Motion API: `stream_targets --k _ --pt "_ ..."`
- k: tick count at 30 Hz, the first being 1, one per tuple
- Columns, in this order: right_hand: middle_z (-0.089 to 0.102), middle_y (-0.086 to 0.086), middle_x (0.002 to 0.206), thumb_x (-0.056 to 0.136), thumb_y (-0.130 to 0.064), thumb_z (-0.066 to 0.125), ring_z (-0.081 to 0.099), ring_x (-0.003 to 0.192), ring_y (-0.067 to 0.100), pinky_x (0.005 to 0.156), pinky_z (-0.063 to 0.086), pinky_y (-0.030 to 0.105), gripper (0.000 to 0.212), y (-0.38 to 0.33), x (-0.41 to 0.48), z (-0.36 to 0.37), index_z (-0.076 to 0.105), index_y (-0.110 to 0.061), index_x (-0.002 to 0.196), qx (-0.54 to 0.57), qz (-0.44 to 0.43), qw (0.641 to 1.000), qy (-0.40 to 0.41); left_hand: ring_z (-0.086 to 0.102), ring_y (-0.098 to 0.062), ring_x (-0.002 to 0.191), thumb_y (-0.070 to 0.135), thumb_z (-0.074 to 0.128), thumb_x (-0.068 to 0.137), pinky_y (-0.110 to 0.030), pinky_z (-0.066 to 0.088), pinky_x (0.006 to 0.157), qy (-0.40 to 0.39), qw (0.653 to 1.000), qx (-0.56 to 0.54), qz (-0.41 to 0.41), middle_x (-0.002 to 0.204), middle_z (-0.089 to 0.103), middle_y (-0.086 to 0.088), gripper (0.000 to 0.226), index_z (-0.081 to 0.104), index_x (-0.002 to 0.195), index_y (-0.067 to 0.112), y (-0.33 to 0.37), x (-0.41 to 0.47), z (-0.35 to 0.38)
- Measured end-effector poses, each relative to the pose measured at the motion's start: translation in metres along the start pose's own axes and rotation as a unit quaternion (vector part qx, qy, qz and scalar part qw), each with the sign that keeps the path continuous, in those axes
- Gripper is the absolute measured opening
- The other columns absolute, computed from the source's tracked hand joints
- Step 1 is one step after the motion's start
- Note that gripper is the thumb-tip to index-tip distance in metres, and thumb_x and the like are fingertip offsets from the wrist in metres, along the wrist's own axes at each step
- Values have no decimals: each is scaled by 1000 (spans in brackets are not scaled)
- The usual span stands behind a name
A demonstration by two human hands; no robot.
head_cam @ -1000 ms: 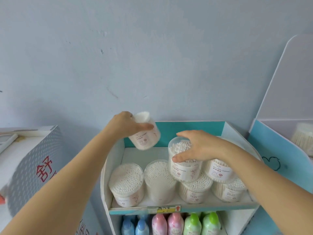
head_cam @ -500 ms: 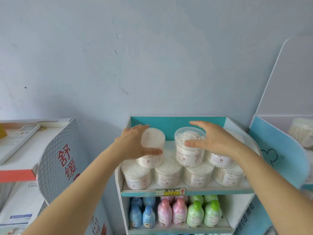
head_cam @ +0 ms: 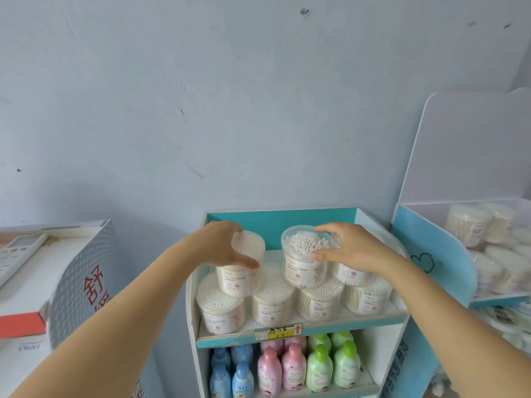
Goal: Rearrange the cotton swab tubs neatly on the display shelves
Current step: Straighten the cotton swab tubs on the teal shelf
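Stacking the second tier. The left hand (head_cam: 221,245), fingers curled, grips the left tub (head_cam: 241,268) above and left of the price label (head_cam: 278,332). The right hand (head_cam: 349,249) likewise clasps the right tub (head_cam: 304,262) above and slightly right of the label. Both tubs appear to sit on the bottom row (head_cam: 273,304) above it. Likely next: level each across two lids, then release gently.

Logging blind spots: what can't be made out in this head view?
- Rightmost upper tub: head view, mostly hidden by the right hand.
- Left tub: head view, top partly covered by the left hand.
- Price label: head view, handwriting too small to read.
- Blue bottles: head view, cut off by the bottom edge.
- Tubs on the right stand: head view, blurred, cut by the right edge.
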State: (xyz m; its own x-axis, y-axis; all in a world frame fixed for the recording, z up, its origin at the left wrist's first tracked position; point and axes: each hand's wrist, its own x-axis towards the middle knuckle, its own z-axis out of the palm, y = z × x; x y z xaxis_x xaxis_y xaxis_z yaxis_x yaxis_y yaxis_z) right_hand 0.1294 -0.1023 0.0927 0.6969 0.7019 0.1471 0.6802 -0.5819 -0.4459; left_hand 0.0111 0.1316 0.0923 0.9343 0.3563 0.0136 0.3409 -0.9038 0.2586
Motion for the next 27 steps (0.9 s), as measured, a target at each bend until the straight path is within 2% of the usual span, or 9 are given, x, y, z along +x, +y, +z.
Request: stream_targets --k 4,7,10,13,19,23,27 --pt "41 -9 146 81 -45 69 37 134 13 104 29 27 65 2 -5 -2 44 -28 138 6 5 1000 7 31 -18 136 66 69 65 -40 30 110 0 1000 -12 13 150 33 7 99 25 145 30 -1 -2 4" --pt "38 -6 148 78 -43 72 34 136 12 107 26 27 70 11 -9 -14 42 -28 139 5 24 998 58 20 -18 141 69 62 69 -46 24 111 66 996 44 49 154 23 10 94 23 146 32 11 -8 6" --pt "32 0 152 72 -40 78 30 139 16 110 24 28 88 30 -11 -28 34 -21 145 -5 85 994 75 22 -15 140 69 57 74 -42 23 111 125 984 47 116 151 30 10 87 27 145 30 37 -8 6" --pt "21 -2 157 65 -43 83 23 143 18 115 24 36 110 47 -12 -32 17 -22 151 15 138 990 37 24 -18 139 71 53 75 -42 23 109 126 979 70 141 149 35 5 89 23 146 27 69 0 11" --pt "22 3 156 65 -36 84 23 142 19 112 25 34 118 58 -12 -14 5 -25 151 85 110 989 51 26 -24 138 77 54 68 -48 25 108 28 992 95 78 152 28 0 107 11 149 22 104 25 37" --pt "27 2 152 64 -34 83 29 138 18 106 30 31 115 72 -9 -14 8 -27 151 101 83 990 57 29 -22 138 73 61 65 -48 26 107 30 995 95 26 152 29 1 112 9 149 21 108 28 42" --pt "21 2 155 69 -39 79 23 141 19 109 26 32 112 84 -9 -20 5 -27 151 93 29 995 12 15 -21 143 74 65 60 -51 20 113 1 996 87 -13 157 15 1 122 -1 150 22 112 24 37"
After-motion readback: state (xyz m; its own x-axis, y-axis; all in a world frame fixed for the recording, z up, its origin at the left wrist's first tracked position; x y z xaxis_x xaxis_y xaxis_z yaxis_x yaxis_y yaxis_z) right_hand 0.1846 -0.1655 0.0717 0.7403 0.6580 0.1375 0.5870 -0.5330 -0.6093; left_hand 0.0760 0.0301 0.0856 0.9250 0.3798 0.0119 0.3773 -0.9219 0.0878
